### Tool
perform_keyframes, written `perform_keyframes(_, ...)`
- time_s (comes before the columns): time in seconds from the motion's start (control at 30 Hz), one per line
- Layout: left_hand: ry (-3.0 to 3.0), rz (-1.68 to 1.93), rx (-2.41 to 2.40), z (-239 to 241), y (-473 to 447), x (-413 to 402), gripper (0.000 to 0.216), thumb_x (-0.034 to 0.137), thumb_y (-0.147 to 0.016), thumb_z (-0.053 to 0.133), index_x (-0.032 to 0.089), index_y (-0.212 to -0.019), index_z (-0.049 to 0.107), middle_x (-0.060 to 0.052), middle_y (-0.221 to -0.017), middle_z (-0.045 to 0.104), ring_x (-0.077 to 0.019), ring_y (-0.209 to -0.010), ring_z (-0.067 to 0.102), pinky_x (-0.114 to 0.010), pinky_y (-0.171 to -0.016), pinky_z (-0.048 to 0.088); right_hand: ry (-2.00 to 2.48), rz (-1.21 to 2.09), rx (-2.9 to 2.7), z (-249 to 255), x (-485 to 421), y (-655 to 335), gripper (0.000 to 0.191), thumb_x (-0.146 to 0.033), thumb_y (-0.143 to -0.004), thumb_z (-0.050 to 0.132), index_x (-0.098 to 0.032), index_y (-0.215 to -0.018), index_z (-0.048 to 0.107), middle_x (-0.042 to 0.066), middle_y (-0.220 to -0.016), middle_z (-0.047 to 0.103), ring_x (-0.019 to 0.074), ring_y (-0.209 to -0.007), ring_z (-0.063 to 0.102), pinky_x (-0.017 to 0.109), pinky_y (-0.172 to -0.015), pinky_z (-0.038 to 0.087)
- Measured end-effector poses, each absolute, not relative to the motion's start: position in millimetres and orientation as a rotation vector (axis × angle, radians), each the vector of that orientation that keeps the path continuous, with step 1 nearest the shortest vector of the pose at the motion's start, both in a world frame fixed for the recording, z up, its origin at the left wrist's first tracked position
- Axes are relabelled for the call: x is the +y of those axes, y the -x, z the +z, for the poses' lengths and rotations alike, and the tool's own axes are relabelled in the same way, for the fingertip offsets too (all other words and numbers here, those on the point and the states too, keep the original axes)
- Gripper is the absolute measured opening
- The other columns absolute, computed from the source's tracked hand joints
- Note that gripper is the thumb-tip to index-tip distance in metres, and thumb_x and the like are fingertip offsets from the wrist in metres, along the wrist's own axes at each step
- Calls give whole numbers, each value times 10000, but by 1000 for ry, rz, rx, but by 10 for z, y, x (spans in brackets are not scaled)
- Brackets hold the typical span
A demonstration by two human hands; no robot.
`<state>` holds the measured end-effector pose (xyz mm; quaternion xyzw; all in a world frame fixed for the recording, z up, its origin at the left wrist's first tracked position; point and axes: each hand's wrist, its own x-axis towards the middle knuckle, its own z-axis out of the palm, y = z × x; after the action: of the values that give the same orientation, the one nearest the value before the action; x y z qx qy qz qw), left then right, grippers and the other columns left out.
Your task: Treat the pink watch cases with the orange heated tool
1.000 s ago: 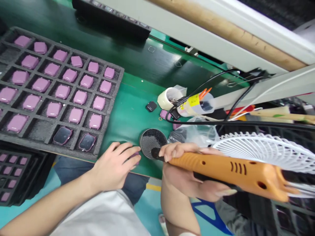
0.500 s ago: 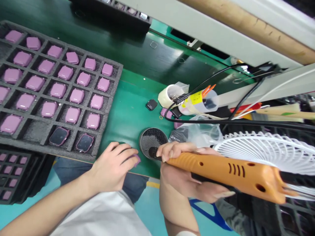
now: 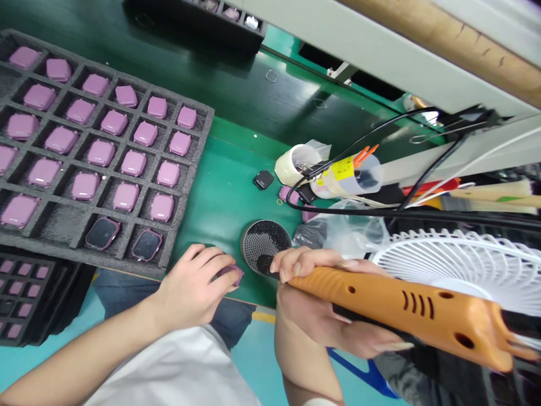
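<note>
My left hand (image 3: 194,287) rests at the front edge of the green mat (image 3: 220,192), its fingers curled over a pink watch-like case (image 3: 231,274) that is mostly hidden. My right hand (image 3: 306,265) wraps an orange tool handle (image 3: 393,304), whose dark tip (image 3: 264,263) sits over a round black mesh pad (image 3: 264,242). To the left of my left hand lies a black foam tray (image 3: 192,169) with several pink cases (image 3: 84,186) in its cells. Two watches with dark screens (image 3: 102,233) sit in its front row.
A white fan (image 3: 460,270) spins or stands at the right. A tape roll (image 3: 296,164), a labelled plastic cup (image 3: 349,177), a plastic bag (image 3: 350,234) and black cables (image 3: 338,208) lie beyond the pad. A second foam tray (image 3: 25,296) sits lower left.
The view has drifted slightly, shifting the scene. The pink case shows more clearly at my left fingertips, and the orange tool sits a little lower and further right.
</note>
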<state>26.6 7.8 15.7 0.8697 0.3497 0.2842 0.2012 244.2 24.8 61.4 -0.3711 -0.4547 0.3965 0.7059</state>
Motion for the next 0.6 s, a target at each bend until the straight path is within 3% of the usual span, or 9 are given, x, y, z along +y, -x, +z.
perform_keyframes(0.6,-2473,756,957,120,-274,77,221,162,-1109,689,198,-1313,765,-74,-1371,810,-288,-1248,681,-491,-1048,475,801,875,-1022,580,274,-2458,543,-798,-1034,663,-321,-1264,781,10,-878,737,204,-626,638,395,-563,599)
